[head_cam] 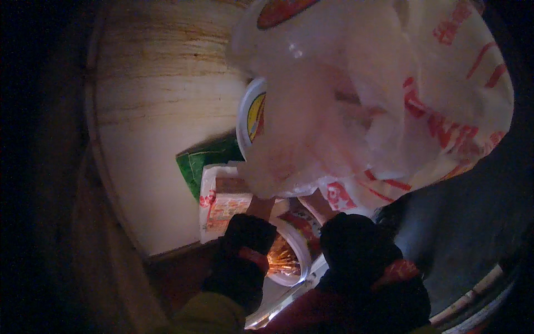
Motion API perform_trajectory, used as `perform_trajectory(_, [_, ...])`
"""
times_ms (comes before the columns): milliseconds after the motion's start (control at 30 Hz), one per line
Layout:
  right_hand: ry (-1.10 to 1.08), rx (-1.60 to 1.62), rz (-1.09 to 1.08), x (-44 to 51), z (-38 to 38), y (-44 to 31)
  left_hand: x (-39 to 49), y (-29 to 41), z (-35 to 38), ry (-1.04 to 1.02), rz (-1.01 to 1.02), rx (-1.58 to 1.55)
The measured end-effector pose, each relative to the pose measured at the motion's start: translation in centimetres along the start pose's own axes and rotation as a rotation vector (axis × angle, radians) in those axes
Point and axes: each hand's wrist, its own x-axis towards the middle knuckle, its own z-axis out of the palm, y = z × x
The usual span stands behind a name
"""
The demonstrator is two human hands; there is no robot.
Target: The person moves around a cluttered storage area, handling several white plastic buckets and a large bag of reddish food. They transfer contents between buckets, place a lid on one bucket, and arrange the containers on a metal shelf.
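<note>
A large translucent plastic bag (325,108) with red print fills the upper right, close to the camera. My left hand (261,206) reaches under its lower edge; the wrist shows below a dark cuff, while the fingers are hidden. My right hand (317,206) also goes behind the bag's bottom edge, its fingers out of sight. Between my sleeves a round tub (306,259) with a white rim lies tilted, with shiny orange-brown contents. A white package (225,204) with red print is beside my left wrist.
A stained, pale board or tabletop (167,167) spans the left. On it are a green packet (200,163) and a white-rimmed round lid or container (246,112) with a yellow design, partly behind the bag. A metallic edge (283,304) runs below the tub.
</note>
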Motion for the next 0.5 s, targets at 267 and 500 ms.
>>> perform_trajectory(267, [-0.055, 0.000, 0.019, -0.2, 0.8, 0.7, -0.4, 0.1, 1.2, -0.042, -0.118, -0.101])
perform_trajectory(500, [-0.076, -0.058, -0.005, -2.0, -0.3, 0.0, -1.5, 0.8, 1.4, -0.050, -0.188, -0.174])
